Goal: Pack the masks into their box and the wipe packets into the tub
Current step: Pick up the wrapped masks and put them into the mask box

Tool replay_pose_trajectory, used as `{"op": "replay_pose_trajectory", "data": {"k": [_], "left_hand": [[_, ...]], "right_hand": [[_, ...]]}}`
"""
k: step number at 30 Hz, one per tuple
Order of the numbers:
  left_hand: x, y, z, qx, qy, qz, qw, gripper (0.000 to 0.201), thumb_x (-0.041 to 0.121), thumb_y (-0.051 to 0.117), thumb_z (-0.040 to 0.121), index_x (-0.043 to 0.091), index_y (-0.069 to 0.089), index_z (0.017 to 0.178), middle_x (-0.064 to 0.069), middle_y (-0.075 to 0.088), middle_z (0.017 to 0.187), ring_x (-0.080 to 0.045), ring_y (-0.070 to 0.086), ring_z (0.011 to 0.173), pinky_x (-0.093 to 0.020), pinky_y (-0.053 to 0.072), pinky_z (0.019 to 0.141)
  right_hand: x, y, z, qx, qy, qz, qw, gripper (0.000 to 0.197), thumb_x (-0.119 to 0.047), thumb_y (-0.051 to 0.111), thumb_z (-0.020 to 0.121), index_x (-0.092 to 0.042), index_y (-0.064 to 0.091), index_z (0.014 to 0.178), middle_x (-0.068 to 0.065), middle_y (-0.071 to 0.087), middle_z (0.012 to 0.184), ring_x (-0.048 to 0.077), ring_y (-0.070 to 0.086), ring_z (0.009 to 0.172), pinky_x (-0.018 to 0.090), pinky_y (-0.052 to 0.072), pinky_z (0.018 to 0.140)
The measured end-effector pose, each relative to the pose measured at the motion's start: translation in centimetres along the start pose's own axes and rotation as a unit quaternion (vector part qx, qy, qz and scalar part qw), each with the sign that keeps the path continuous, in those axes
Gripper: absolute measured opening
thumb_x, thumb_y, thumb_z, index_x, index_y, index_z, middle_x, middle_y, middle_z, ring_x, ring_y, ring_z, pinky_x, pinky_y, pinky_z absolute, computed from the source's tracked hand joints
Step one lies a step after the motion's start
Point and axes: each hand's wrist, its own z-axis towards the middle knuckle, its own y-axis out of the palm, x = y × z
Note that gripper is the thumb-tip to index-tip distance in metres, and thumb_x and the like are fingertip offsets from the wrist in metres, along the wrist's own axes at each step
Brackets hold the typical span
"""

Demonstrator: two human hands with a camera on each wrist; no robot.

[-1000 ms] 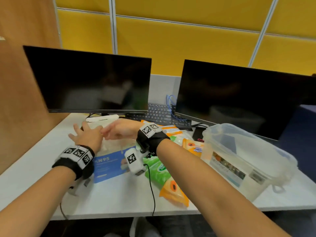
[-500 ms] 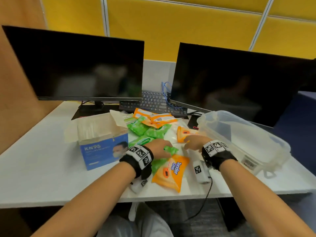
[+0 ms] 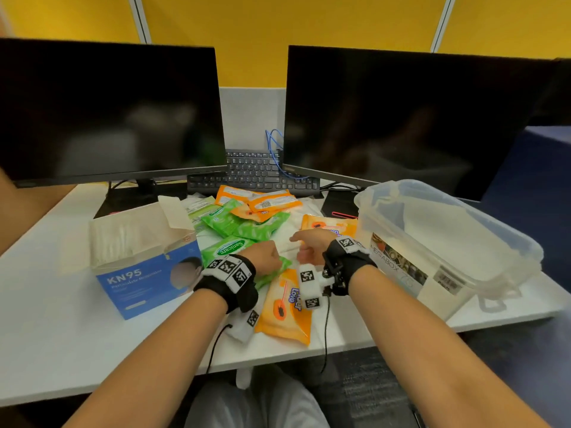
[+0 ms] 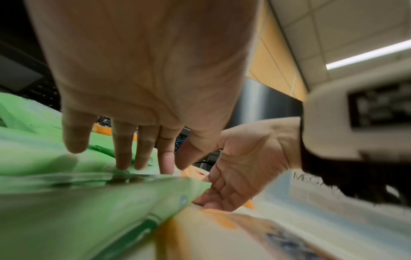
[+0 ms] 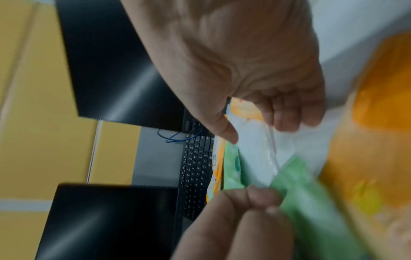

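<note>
White desk [image 3: 61,335] runs across the foreground, backed by yellow partition panels [image 3: 278,26] with pale dividing strips, and 2 dark monitors [image 3: 108,112] stand on it with a black keyboard [image 3: 247,171] and a looped blue cable [image 3: 273,149] between them. At the left, a blue mask box [image 3: 145,282] reads "KN95" and shows a masked face; its flaps are open and white masks [image 3: 114,245] fill it. Beside it lies a heap of wipe packets: green packets [image 3: 244,225], one reading "Sanicare", and orange packets [image 3: 265,203] further back, with another orange packet [image 3: 284,310] near the desk edge showing "Love". The left hand [image 3: 265,257] rests on a green packet [image 4: 89,202], fingertips [image 4: 123,158] pressing down on it, fingers fairly straight. The right hand [image 3: 309,245] is just beside it, touching the packets with loosely bent fingers [image 5: 286,112]; whether it grips anything cannot be told. At the right stands a clear plastic tub [image 3: 448,242], open, its label reading "MEGABOX", with a barcode sticker. Both wrists carry black bands with square black-and-white markers.
</note>
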Motion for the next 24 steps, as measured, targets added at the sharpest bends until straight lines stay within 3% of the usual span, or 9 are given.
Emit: {"op": "replay_pose_trajectory", "data": {"k": [2,3,6,9,12,14,17,20,24], "left_hand": [[0.2,-0.1,0.4,0.036,-0.013,-0.009,0.999,0.03,0.016,0.045,0.096,-0.003,0.051,0.118,-0.022,0.057,0.12,-0.034,0.056,0.106,-0.038,0.044,0.081],[0.2,-0.2,0.6,0.054,-0.017,-0.013,0.998,0.033,0.015,0.046,0.095,-0.006,0.05,0.12,-0.024,0.056,0.123,-0.036,0.055,0.11,-0.039,0.044,0.086],[-0.1,-0.1,1.3,0.092,-0.026,-0.055,0.994,0.035,0.017,0.053,0.093,0.0,0.044,0.123,-0.019,0.053,0.125,-0.033,0.053,0.112,-0.034,0.042,0.085],[-0.2,0.3,1.9,0.097,-0.027,-0.059,0.993,0.031,0.015,0.052,0.092,0.003,0.047,0.121,-0.017,0.054,0.124,-0.032,0.053,0.111,-0.034,0.042,0.087],[-0.5,0.6,2.2,0.123,-0.018,-0.072,0.99,0.034,0.016,0.057,0.089,0.006,0.048,0.12,-0.017,0.048,0.125,-0.034,0.051,0.111,-0.038,0.042,0.092],[-0.9,0.8,2.4,0.151,-0.014,-0.095,0.984,0.042,0.017,0.062,0.085,0.009,0.046,0.123,-0.016,0.042,0.127,-0.034,0.047,0.115,-0.04,0.042,0.097],[-1.1,1.1,2.5,0.193,-0.003,-0.093,0.977,0.055,0.024,0.071,0.08,0.016,0.044,0.127,-0.013,0.038,0.128,-0.034,0.038,0.122,-0.041,0.038,0.102],[-1.1,0.8,2.8,0.232,0.0,-0.074,0.97,0.053,0.028,0.07,0.081,0.015,0.045,0.127,-0.011,0.041,0.129,-0.033,0.041,0.121,-0.042,0.041,0.099],[-0.4,-1.2,1.6,0.352,0.027,-0.115,0.928,0.024,0.024,0.046,0.097,0.005,0.055,0.109,-0.015,0.06,0.107,-0.034,0.058,0.098,-0.042,0.046,0.077]], "right_hand": [[-0.9,0.5,-0.4,-0.004,0.017,0.059,0.998,0.027,-0.02,0.063,0.087,-0.005,0.053,0.107,0.012,0.054,0.08,0.024,0.055,0.066,0.036,0.049,0.074],[-1.2,0.5,-0.3,-0.006,0.021,0.079,0.997,0.038,-0.018,0.061,0.089,-0.004,0.05,0.123,0.016,0.06,0.101,0.029,0.061,0.085,0.039,0.05,0.085],[-2.3,0.4,-0.4,-0.008,0.006,0.117,0.993,0.049,-0.01,0.05,0.097,0.003,0.036,0.141,0.02,0.039,0.148,0.035,0.046,0.131,0.04,0.037,0.107],[-2.4,1.2,-0.2,-0.024,0.013,0.179,0.983,0.045,-0.012,0.047,0.099,0.001,0.034,0.14,0.022,0.048,0.137,0.033,0.059,0.09,0.039,0.044,0.087],[-1.8,2.4,0.8,-0.035,0.028,0.269,0.962,0.014,-0.014,0.05,0.098,-0.001,0.05,0.094,0.012,0.055,0.073,0.018,0.039,0.056,0.029,0.036,0.058],[-1.9,2.8,1.4,-0.034,0.021,0.267,0.963,0.024,-0.018,0.052,0.097,-0.008,0.048,0.076,0.003,0.05,0.053,0.013,0.035,0.049,0.023,0.033,0.049],[-2.8,2.5,1.1,0.023,-0.018,0.138,0.99,0.025,-0.019,0.055,0.09,-0.011,0.051,0.067,0.002,0.047,0.059,0.015,0.038,0.046,0.025,0.035,0.047],[-4.2,1.3,-0.7,0.05,-0.096,0.071,0.992,0.009,-0.02,0.059,0.084,-0.012,0.059,0.08,0.001,0.049,0.074,0.013,0.043,0.063,0.027,0.038,0.06],[-5.9,-0.7,-4.8,-0.079,-0.149,-0.041,0.985,0.023,-0.033,0.063,0.089,-0.016,0.061,0.105,0.001,0.059,0.095,0.016,0.059,0.088,0.031,0.05,0.079]]}}
